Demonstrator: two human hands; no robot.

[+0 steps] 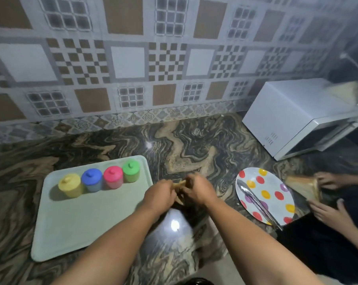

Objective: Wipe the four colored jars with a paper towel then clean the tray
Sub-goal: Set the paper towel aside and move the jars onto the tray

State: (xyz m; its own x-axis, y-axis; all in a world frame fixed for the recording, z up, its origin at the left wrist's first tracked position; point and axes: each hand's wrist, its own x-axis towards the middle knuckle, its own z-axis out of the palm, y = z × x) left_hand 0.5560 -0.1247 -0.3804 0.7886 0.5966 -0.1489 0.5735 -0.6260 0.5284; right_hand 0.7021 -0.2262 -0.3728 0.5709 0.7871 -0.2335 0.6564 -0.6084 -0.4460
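Observation:
A pale green tray [77,227] lies on the marbled counter at the left. Along its far edge stand a yellow jar [69,185], a blue jar [91,179], a pink jar [113,177] and a green jar [131,170], all with lids on. Just right of the tray's near corner, my left hand [158,194] and my right hand [196,189] meet and both grip a crumpled tan paper towel [179,189]. Most of the towel is hidden between my fingers. Neither hand touches a jar.
A polka-dot plate [277,182] with metal tongs [256,202] lies to the right. Beyond it another person's hands [328,179] hold a tan packet [303,184]. A white microwave [301,112] stands at the back right. A tiled wall borders the counter.

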